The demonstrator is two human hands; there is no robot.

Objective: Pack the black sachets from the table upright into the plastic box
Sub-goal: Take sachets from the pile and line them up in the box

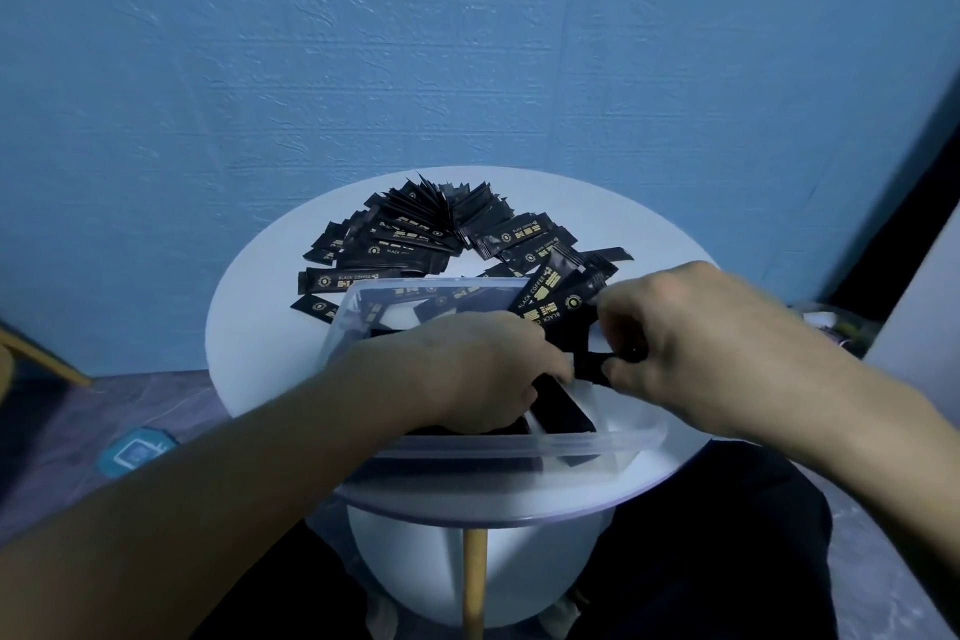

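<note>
Sachets [415,239], black with gold print, lay fanned in a loose heap across the far half of the table [260,327], overlapping one another; the box [597,442], clear plastic and open at the top, stood on the near half, its far wall just beside the heap; inside it a packed row [563,411] of sachets sat by the near wall, leaning to one side.

The left hand [467,369] reached into the box from the near left, palm down; its fingers were curled down onto the packed row and touched it; whether they gripped it could not be told, since the thumb was hidden.

The right hand [696,343] hung over the right side of the box; its thumb and curled fingers pinched the lower ends of a bundle [550,296] of sachets, whose upper ends splayed up and to the left above the far right corner of the box; the two hands were close together, nearly touching.

Surroundings: a round white tabletop on a wooden leg [474,577]; a blue textured wall [467,42] behind; a blue-and-white item [136,452] on the floor at left, too blurred to identify.
</note>
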